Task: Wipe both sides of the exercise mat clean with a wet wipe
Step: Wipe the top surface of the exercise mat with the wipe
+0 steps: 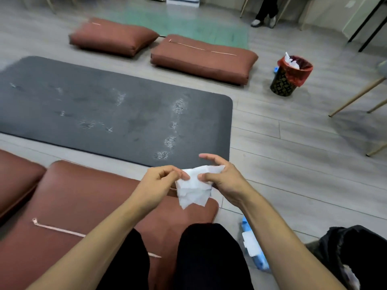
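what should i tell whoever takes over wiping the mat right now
Left hand and right hand: both pinch the white wet wipe, held up over the brown cushion.
Dark exercise mat lies flat on the floor ahead, with pale streaky patches on its top face.
Blue wipe pack lies on the floor by the right leg; the bin stands beyond the mat's right end.
Done: cannot tell how much.
Left: wipe this face, flip the mat, wipe the other.

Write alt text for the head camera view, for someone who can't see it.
Seen from above, a person's left hand and right hand pinch a crumpled white wet wipe over a brown cushion. Beyond lies a dark grey exercise mat with damp patches on a wooden floor; a bin stands to the right.
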The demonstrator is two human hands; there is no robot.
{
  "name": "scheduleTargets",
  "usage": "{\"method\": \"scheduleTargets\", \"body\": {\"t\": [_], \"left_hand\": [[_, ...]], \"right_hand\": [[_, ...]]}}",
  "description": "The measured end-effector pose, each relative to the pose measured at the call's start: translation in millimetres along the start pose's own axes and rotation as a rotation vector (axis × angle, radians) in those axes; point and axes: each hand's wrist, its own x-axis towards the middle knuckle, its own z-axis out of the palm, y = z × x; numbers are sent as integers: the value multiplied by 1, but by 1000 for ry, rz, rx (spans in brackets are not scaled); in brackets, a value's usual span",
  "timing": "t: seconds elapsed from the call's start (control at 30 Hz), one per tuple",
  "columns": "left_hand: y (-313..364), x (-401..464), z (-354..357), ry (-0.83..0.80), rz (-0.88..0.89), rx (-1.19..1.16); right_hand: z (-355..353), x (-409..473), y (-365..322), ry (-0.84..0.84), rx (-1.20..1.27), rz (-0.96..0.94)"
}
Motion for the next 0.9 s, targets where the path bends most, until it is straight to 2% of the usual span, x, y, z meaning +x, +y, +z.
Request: {"method": "scheduleTargets", "body": {"t": [0.1, 0.2, 0.27, 0.37, 0.5, 0.6, 0.67, 0.73, 0.8, 0.9], "left_hand": [[4, 8, -16, 47, 25, 22], [11, 28, -29, 115, 36, 94], [16, 45, -37, 133, 28, 97], [17, 79, -50, 128, -29, 116], [6, 145, -72, 117, -122, 186], [7, 201, -83, 91, -202, 150], [12, 234, -86, 82, -246, 110], [18, 262, -86, 36, -299, 98], [25, 286, -81, -31, -359, 94], [45, 315, -77, -106, -429, 64]], "right_hand": [[22, 11, -18, 77, 52, -62], [38, 23, -32, 10, 283, -40], [41, 36, -33, -44, 207, -25], [39, 70, -32, -2, 68, -11], [37, 135, -27, -18, 115, 56], [31, 187, -22, -41, 282, 128], [25, 217, -21, 24, 455, 192], [21, 241, -26, 165, 556, 225], [13, 261, -34, 275, 535, 220], [1, 282, -55, 288, 380, 191]]}}
